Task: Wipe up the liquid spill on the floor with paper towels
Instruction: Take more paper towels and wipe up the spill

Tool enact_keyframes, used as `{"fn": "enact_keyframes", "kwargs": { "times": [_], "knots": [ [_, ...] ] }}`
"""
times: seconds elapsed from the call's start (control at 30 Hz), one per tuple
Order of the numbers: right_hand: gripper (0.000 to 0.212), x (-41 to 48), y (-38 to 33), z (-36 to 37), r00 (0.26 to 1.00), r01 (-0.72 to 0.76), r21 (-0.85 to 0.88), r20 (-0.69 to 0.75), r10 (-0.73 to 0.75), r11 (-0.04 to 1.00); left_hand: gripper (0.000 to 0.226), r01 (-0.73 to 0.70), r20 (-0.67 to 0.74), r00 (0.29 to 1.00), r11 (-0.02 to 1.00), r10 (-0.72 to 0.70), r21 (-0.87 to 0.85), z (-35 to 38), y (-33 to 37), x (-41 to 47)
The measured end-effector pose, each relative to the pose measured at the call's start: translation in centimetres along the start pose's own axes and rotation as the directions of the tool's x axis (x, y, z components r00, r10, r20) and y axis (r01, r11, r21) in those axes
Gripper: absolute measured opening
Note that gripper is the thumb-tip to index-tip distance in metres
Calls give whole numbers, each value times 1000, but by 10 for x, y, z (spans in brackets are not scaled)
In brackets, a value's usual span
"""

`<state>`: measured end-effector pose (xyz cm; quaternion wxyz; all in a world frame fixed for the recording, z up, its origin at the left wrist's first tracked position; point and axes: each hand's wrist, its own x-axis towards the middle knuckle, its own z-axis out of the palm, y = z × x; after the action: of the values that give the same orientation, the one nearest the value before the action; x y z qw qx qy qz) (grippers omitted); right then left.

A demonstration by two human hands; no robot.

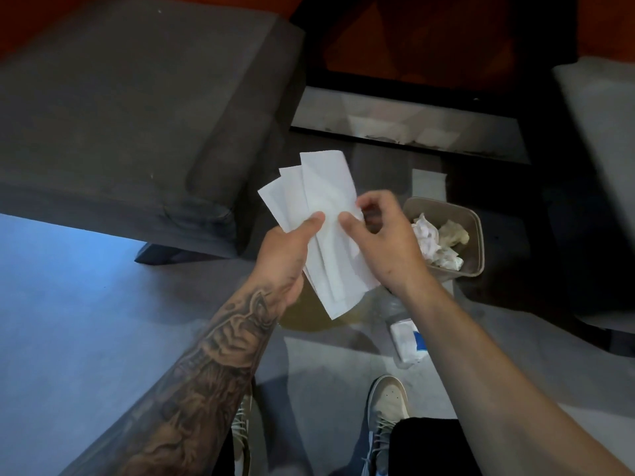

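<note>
currently both hands up: left hand (287,249) clamps fanned paper towels (319,214), right hand (381,235) pinches top sheet. yellowish spill (309,314) on floor (68,304) directly below, bin (476,235) just right.

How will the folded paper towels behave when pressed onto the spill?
The paper towels look thin and floppy, so they would probably drape flat over the yellowish spill. Fanned loosely between left hand and right hand, they may slide apart.

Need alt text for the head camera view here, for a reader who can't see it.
Two bare hands, left hand and right hand, hold a fan of folded white paper towels above a yellowish spill on the grey floor. A bin of crumpled used towels sits to the right, by a grey sofa.
</note>
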<state>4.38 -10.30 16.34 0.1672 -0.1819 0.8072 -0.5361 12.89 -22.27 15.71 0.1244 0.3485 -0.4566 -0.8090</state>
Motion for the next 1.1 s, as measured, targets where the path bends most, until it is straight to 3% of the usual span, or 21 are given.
{"fn": "enact_keyframes", "kwargs": {
  "times": [0.13, 0.3, 0.4, 0.5, 0.63, 0.77, 0.87, 0.97, 1.1],
  "knots": [
    [46, -9, -8, 1, 958, -5, -37, 285, 16, 999, 27, 10, 67, 998, 1000, -12, 28, -1, 3, -2],
    [43, 2, 0, -5, 946, -88, 19, 315, 77, 996, 30, 13, 102, 994, 991, -27, 130, -7, 5, 0],
    [56, 0, -1, -6, 920, -105, 3, 380, 96, 994, 29, 19, 148, 988, 982, -48, 189, -7, 7, -1],
    [45, -2, -2, -3, 961, -37, -71, 272, 55, 997, 31, 25, 160, 986, 981, -57, 190, -7, 7, -2],
    [5, 5, 1, -9, 968, -182, 139, 200, 153, 973, 27, 20, 119, 992, 987, -39, 160, -10, 9, 0],
    [9, 11, -3, -15, 938, -337, 433, 80, 337, 836, 20, -5, 51, 999, 991, -1, 131, -14, 13, 3],
    [26, 13, -5, -19, 912, -391, 514, 101, 398, 764, 16, -31, 35, 999, 993, 27, 114, -16, 16, 4],
    [32, 11, -7, -24, 935, -350, 501, 138, 326, 791, 17, -57, 54, 997, 984, 48, 168, -17, 17, 3],
    [25, 12, -5, -32, 945, -299, 501, 37, 325, 812, 17, -60, 6, 998, 979, 60, 197, -19, 19, 4]
  ]
}}
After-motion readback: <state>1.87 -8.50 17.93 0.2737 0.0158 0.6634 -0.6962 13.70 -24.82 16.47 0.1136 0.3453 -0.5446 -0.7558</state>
